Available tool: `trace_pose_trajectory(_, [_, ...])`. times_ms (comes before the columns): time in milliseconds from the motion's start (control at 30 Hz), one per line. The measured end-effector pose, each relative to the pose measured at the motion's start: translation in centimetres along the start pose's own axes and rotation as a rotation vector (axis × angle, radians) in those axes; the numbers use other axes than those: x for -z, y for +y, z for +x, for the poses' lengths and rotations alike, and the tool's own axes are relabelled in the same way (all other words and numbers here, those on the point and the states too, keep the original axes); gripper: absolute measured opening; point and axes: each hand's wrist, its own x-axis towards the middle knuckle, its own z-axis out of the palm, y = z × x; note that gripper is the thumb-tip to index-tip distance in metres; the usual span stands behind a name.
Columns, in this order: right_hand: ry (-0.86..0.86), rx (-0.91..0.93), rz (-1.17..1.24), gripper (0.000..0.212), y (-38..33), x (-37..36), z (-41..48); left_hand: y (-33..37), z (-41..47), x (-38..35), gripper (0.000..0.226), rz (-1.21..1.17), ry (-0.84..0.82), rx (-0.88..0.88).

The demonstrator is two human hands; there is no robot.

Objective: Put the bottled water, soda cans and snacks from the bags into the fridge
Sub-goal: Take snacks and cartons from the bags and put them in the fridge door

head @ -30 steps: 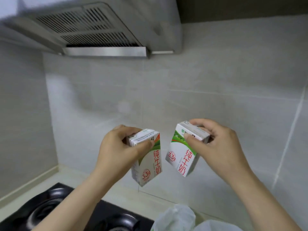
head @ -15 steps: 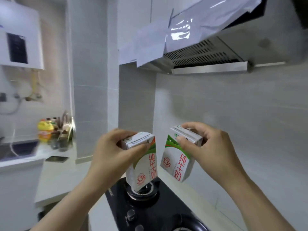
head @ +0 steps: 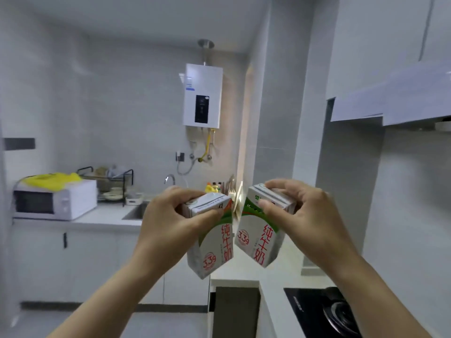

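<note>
A white microwave (head: 55,200) was seen at nine o'clock on the far surface (head: 107,219), with a yellow item (head: 51,180) laid on top. A dish rack (head: 107,179) and a sink (head: 136,212) were set at its three o'clock. A water heater (head: 202,95) was mounted at twelve o'clock. At centre, the left milk carton (head: 212,237) was held in the air by the left hand (head: 170,223), the grip curled round its top. Just beside it at three o'clock, the right milk carton (head: 262,230) was held tilted by the right hand (head: 310,220), the grip pinched on its top. A black stove (head: 324,311) was seen at five o'clock.
</note>
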Motion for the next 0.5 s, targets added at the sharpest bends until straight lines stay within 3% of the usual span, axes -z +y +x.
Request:
trace_pose_trajectory(233, [-0.105,0.118,0.159,0.039,-6.3,-12.2,2.5,-5.0,-1.0,13.1,0.036,0.185,0.146,0.090])
trace_pose_trajectory(400, [-0.191,0.199,0.237,0.044,-10.0,-19.6,4.1,-7.4,-1.8,19.8,0.025,0.275,0.256,0.155])
trace_pose_trajectory(500, [-0.236,0.246,0.275,0.039,-11.8,-23.5,5.0,-8.9,-2.3,23.0,0.034,0.333,0.318,0.197])
